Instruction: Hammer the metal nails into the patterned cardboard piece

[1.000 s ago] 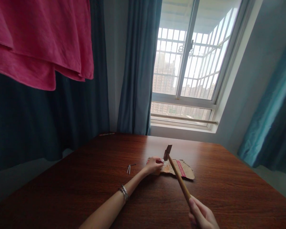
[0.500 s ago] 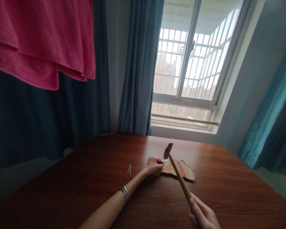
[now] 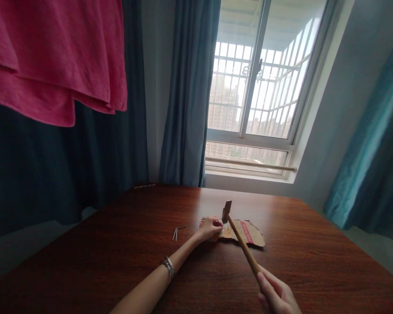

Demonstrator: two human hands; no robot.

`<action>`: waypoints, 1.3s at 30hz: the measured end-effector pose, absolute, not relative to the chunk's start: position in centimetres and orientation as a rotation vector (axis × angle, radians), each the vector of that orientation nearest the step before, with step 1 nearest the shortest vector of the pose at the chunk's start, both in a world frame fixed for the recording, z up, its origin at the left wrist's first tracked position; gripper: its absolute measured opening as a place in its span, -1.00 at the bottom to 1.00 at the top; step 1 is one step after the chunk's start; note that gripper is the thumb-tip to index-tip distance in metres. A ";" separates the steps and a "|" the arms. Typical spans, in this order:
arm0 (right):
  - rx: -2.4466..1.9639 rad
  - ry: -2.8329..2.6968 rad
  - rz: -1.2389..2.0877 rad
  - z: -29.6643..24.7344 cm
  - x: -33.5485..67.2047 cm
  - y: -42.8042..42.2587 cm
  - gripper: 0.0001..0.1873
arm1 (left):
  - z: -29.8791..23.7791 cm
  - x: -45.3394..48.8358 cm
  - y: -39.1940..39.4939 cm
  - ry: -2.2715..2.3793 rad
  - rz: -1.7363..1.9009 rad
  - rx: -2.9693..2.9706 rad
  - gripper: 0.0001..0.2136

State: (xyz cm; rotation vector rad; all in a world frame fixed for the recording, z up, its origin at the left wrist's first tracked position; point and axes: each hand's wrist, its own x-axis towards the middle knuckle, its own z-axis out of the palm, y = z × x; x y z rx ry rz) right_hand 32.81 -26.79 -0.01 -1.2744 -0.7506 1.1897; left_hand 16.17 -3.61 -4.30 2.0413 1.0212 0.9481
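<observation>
My right hand [image 3: 278,291] is wrapped round the lower end of a hammer [image 3: 243,245] with a long wooden handle. The hammer's dark head hangs just right of my left hand [image 3: 211,228], close to its fingertips. Those fingers are pinched together over the left part of a flat piece of cardboard [image 3: 256,235]. What they hold, if anything, is too small to make out. The cardboard has a pink stripe, many small dots and a ragged edge. Left of my left hand, three loose nails [image 3: 176,235] lie close together on the table.
All this is on a brown wood-grain table [image 3: 124,261]. Beyond its far edge are a barred window [image 3: 249,87] and blue curtains [image 3: 186,96]. A pink cloth [image 3: 59,61] hangs at the upper left.
The hammer head has come down and slightly left, nearer my left fingertips. My left hand keeps its pinch on the cardboard. The whole view has shifted a little.
</observation>
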 end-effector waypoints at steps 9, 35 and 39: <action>-1.242 -0.758 1.213 -0.5 32.8 -26.3 -0.32 | -4.6 16.1 -3.4 1.005 0.943 2.026 -0.88; -1.269 -0.728 1.026 0.1 31.9 -27.0 -0.35 | -5.1 16.1 -2.9 0.987 0.928 2.067 -0.88; -1.275 -0.708 1.069 -0.5 31.8 -26.9 -0.33 | -5.1 16.1 -3.0 0.984 0.929 2.075 -0.87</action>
